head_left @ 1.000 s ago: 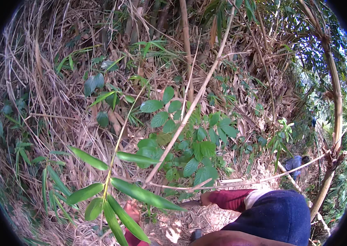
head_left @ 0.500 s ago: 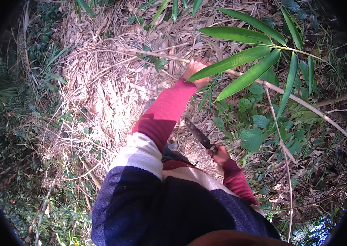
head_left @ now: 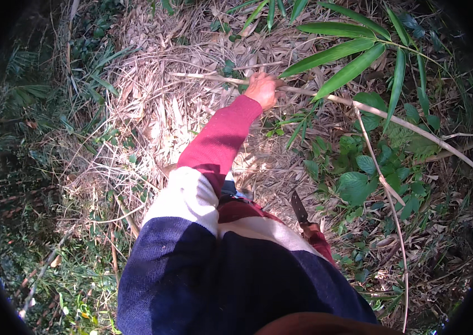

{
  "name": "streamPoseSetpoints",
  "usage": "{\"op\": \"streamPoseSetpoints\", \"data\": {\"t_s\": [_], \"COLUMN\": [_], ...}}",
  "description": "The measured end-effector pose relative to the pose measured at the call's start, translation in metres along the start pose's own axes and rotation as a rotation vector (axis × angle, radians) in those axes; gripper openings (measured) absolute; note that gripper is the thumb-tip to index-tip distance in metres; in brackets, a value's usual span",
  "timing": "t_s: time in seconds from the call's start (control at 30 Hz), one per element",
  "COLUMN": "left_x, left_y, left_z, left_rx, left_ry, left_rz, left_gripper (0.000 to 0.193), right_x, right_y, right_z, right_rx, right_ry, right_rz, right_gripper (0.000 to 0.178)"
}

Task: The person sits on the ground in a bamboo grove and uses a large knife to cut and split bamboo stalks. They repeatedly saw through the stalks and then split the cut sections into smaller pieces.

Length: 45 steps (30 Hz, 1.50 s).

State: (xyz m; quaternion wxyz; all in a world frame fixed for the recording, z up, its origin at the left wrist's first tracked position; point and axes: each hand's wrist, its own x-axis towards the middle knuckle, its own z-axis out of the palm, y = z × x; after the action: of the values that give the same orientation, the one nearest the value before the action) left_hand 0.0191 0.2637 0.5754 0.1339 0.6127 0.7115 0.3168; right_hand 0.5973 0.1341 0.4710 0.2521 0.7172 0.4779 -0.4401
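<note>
My left hand (head_left: 263, 89) is stretched forward, its fingers closed around a long, thin bamboo stem (head_left: 337, 99). The stem slants from the upper middle down to the right, with a forked side shoot (head_left: 376, 162) hanging off it. Close against my right side, my right hand (head_left: 311, 228) grips a knife (head_left: 298, 206) with a broad dark blade pointing forward and up. Part of that hand and forearm is hidden behind my sweater.
Long green bamboo leaves (head_left: 353, 70) hang over the stem at the upper right. Dry leaf litter (head_left: 158, 111) covers the ground ahead. Low broad-leaved plants (head_left: 354, 188) grow to the right, and dark undergrowth (head_left: 30, 184) lines the left.
My right hand has drawn the knife back and down towards my body, its blade now more upright. My left hand keeps hold of the stem. The whole view has shifted slightly.
</note>
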Motion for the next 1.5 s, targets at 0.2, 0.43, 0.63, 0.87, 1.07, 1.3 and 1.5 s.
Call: {"op": "streamPoseSetpoints", "data": {"t_s": [0.2,0.43,0.63,0.87,1.07,1.3,1.5], "left_x": [0.036,0.076,0.099,0.134,0.179,0.181,0.147], "left_y": [-0.084,-0.157,-0.18,-0.142,-0.142,-0.173,-0.176], "left_z": [-0.001,0.001,-0.096,-0.242,-0.291,-0.138,-0.11], "left_rx": [-0.007,-0.247,-0.453,-0.243,-0.197,-0.211,-0.138], "left_ry": [-0.416,-0.788,-0.703,0.001,0.119,-0.102,-0.16], "left_rz": [0.037,0.016,0.102,0.321,0.396,0.42,0.379], "left_gripper": [0.062,0.033,0.031,0.025,0.031,0.046,0.042], "right_x": [-0.028,-0.095,-0.11,-0.145,-0.213,-0.318,-0.384], "right_y": [-0.002,-0.1,-0.187,-0.289,-0.383,-0.439,-0.43], "right_z": [0.048,0.16,0.198,0.19,0.165,0.133,0.026], "right_rx": [0.702,1.118,0.6,0.388,0.507,0.558,0.405], "right_ry": [0.256,0.581,0.592,0.652,0.914,1.274,1.974], "right_rz": [0.222,0.36,0.306,0.207,0.02,-0.329,-0.348], "right_gripper": [0.039,0.036,0.034,0.059,0.051,0.044,0.041]}}
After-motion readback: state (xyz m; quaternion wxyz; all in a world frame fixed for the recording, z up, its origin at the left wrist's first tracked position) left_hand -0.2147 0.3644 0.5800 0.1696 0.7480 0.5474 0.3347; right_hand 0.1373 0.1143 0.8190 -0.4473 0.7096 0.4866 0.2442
